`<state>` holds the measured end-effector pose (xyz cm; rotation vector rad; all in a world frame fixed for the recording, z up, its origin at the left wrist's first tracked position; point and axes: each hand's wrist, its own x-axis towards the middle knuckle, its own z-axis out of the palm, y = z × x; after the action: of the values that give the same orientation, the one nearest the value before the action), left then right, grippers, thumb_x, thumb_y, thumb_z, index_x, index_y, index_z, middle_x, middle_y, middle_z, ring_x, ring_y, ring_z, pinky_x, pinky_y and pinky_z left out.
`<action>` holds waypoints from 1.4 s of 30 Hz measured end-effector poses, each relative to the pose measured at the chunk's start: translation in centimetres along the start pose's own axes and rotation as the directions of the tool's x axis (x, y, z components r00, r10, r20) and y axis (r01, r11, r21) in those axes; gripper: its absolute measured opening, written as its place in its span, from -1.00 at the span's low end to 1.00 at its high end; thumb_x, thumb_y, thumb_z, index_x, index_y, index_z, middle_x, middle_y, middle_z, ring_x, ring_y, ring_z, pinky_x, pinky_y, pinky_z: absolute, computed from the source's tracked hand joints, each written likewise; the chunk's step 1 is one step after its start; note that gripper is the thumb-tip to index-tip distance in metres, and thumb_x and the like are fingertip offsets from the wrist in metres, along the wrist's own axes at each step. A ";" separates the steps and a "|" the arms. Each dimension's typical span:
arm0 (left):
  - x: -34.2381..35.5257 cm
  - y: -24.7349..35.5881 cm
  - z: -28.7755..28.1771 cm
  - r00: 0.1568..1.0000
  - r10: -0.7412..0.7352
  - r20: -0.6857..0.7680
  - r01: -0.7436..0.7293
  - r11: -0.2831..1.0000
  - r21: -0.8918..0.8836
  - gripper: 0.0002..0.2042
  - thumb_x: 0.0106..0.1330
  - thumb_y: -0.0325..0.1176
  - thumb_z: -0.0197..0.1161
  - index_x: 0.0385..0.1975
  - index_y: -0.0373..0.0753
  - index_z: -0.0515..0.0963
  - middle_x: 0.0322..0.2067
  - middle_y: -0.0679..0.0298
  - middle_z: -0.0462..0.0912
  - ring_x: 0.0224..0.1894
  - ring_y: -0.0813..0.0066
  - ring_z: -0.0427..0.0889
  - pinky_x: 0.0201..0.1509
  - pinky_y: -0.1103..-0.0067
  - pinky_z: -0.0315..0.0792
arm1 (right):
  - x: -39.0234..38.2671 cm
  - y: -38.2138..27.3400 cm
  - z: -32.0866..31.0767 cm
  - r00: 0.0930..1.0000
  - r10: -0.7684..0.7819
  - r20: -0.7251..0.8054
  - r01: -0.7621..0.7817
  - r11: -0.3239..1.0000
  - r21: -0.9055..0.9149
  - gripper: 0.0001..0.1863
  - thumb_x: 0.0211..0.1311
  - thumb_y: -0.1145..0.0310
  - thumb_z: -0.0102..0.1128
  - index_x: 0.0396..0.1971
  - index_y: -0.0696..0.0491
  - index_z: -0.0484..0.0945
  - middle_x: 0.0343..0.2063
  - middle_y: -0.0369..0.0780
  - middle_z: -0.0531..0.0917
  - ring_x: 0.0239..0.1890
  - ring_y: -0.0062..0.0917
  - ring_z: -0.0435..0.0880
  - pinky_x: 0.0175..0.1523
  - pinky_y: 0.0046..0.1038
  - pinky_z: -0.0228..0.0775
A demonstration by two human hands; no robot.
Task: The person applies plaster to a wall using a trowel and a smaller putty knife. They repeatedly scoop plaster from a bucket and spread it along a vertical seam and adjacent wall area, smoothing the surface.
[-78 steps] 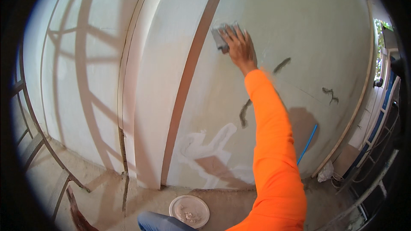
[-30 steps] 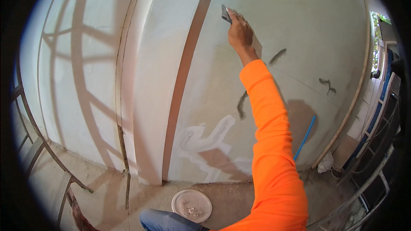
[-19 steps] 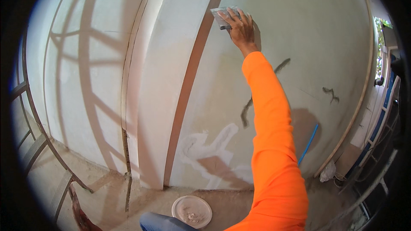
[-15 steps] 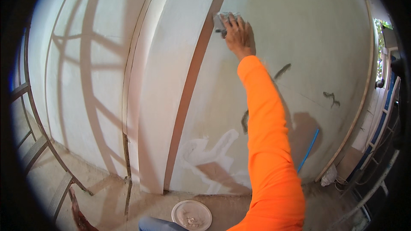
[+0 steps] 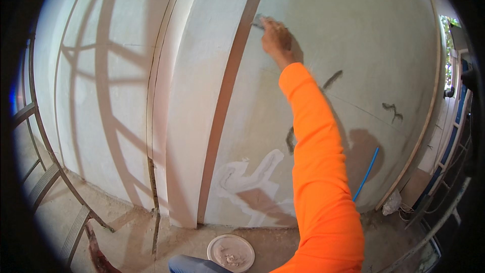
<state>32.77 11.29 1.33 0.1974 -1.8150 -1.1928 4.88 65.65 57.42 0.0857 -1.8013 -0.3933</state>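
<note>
Gripping a putty knife (image 5: 258, 20), the right hand's (image 5: 275, 38) fingers (image 5: 269, 24) press its blade (projecting leftward) against the wall (image 5: 353, 30).

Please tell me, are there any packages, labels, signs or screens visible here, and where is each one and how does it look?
No labels, signs or screens show.
Crumpled whitish bag: on the floor at the wall's right foot, near a thin blue tube; the only package-like thing, too small to tell more.
Round white lid or plate: flat on the floor below the grey plastered wall, smeared with pale paste, no visible marking.
</note>
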 end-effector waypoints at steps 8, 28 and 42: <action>-0.5 -0.5 -0.2 1.000 -0.020 -0.003 0.020 1.000 0.016 -0.65 0.58 -0.48 0.13 0.29 -0.42 0.53 0.18 -0.05 0.69 0.13 0.14 0.72 0.18 0.36 0.56 | -2.0 -1.6 -1.4 0.993 -0.121 -0.012 0.119 0.985 -0.125 -0.46 0.50 0.46 -0.02 0.42 -0.15 0.47 0.40 -0.25 0.54 0.37 -0.24 0.50 0.50 -0.06 0.25; 0.1 -2.5 -0.7 0.999 -0.035 0.019 0.034 0.998 0.048 -0.60 0.64 -0.32 0.05 0.29 -0.47 0.53 0.22 -0.06 0.67 0.25 0.07 0.65 0.33 0.31 0.48 | -21.5 -9.1 5.3 0.984 -0.169 0.062 0.177 0.973 -0.149 -0.50 0.42 0.45 0.12 0.33 -0.14 0.57 0.40 -0.27 0.50 0.44 -0.18 0.39 0.53 0.10 0.12; 1.6 2.9 0.4 0.992 0.122 0.032 -0.120 0.989 -0.083 -0.48 0.72 -0.15 -0.13 0.26 -0.53 0.54 0.26 -0.10 0.63 0.37 0.01 0.56 0.47 0.26 0.40 | -24.2 -10.0 1.4 0.995 -0.060 0.077 0.062 0.998 -0.023 -0.44 0.44 0.45 -0.01 0.40 -0.18 0.52 0.28 -0.20 0.61 0.34 -0.21 0.49 0.48 0.15 0.15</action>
<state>32.52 12.14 4.54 0.0189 -1.7804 -1.1878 8.53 62.92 31.57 0.1098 -1.8713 -0.4684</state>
